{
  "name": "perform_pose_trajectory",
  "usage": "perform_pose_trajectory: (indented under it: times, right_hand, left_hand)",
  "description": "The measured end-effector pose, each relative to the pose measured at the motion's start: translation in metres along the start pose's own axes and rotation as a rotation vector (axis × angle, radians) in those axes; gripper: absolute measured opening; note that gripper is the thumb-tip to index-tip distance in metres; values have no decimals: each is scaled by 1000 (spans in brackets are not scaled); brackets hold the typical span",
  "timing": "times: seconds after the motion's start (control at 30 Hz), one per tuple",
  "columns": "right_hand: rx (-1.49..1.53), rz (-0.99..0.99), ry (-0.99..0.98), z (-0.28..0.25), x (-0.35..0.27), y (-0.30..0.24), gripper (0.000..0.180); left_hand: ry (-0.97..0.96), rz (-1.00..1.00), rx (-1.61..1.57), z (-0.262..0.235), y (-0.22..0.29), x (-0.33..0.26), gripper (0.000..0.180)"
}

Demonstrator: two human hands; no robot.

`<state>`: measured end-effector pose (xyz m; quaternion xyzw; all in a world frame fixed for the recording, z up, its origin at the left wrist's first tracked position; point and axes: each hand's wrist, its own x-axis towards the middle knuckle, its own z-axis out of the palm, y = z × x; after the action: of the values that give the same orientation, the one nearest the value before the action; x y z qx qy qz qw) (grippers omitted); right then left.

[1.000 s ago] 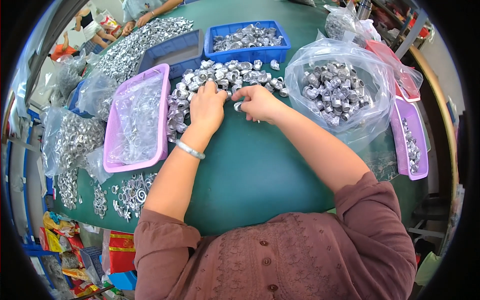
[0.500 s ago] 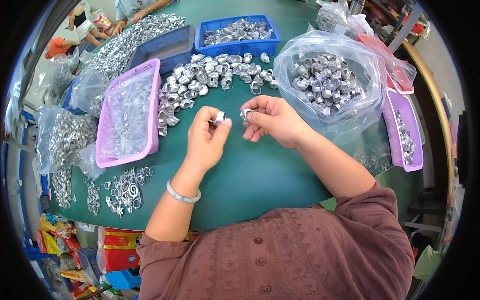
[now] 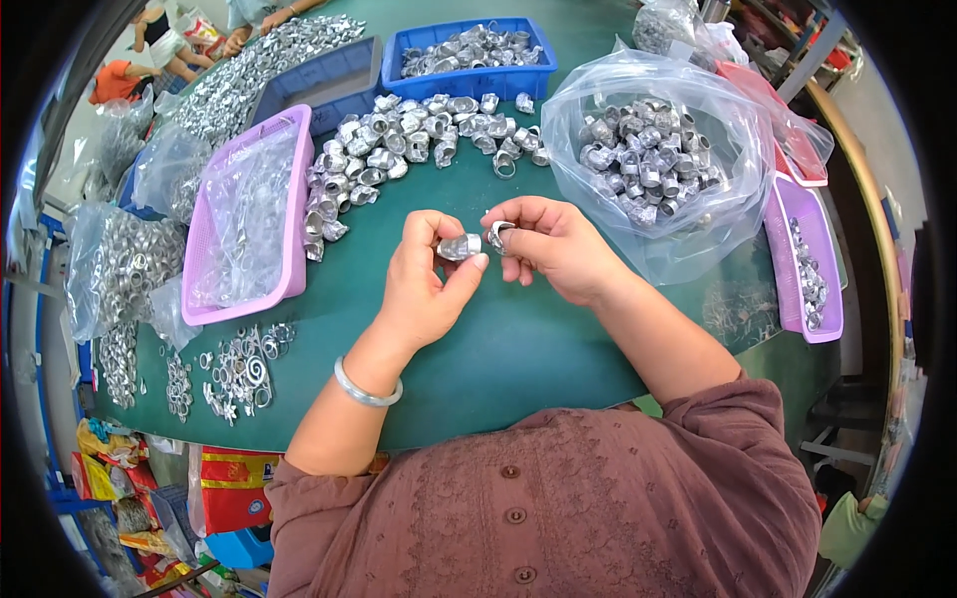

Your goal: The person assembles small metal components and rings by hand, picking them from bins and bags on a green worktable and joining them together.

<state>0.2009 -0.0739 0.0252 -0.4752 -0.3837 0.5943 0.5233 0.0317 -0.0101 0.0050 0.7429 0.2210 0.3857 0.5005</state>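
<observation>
My left hand [image 3: 424,284] pinches a small silver metal fitting [image 3: 460,246] between thumb and fingers above the green table [image 3: 498,359]. My right hand [image 3: 553,244] holds a second small metal piece [image 3: 497,234] right beside the first, the two almost touching. A loose heap of the same silver fittings [image 3: 399,149] lies on the table just beyond my hands. A silver bangle sits on my left wrist.
A pink tray [image 3: 291,214] with plastic bags stands to the left. A clear bag of fittings [image 3: 648,159] is at the right, blue bins [image 3: 469,78] at the back, a second pink tray [image 3: 802,269] far right. Small rings [image 3: 239,369] lie at the near left.
Both hands pulled back from the heap of fittings toward me, each with a piece, and now hold the two pieces close together above the table.
</observation>
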Motion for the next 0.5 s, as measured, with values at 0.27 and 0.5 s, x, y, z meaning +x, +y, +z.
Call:
perform_pose_trajectory:
  times: [0.27, 0.5]
  right_hand:
    - [13, -40, -134, -1, -9, -4, 38]
    - [-67, -139, -161, -4, -7, 4, 40]
  left_hand:
    - [-74, 71, 66, -6, -3, -2, 49]
    - [-206, 19, -24, -12, 2, -4, 56]
